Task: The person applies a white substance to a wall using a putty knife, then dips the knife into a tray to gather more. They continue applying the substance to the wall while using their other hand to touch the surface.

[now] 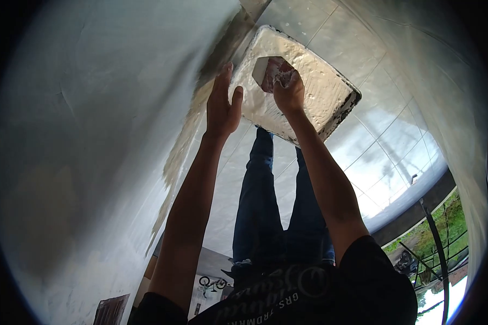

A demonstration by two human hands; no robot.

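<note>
A square tray (325, 81) with a dark, chipped rim lies below me, covered in creamy white paste. Over its paste, my right hand (290, 92) grips a flat putty blade (267, 73) smeared with reddish and whitish marks. At the tray's left edge is my left hand (222, 108), its fingers stretched and thumb apart, holding nothing. Whether that hand touches the tray I cannot tell.
A grey plastered wall (92, 135) fills the left side, with a beige unevenly coated strip (187, 135) along its edge. Glossy floor tiles (379, 130) surround my legs (260, 200). Behind me appear a bicycle (212, 284) and a railing (428, 265) at lower right.
</note>
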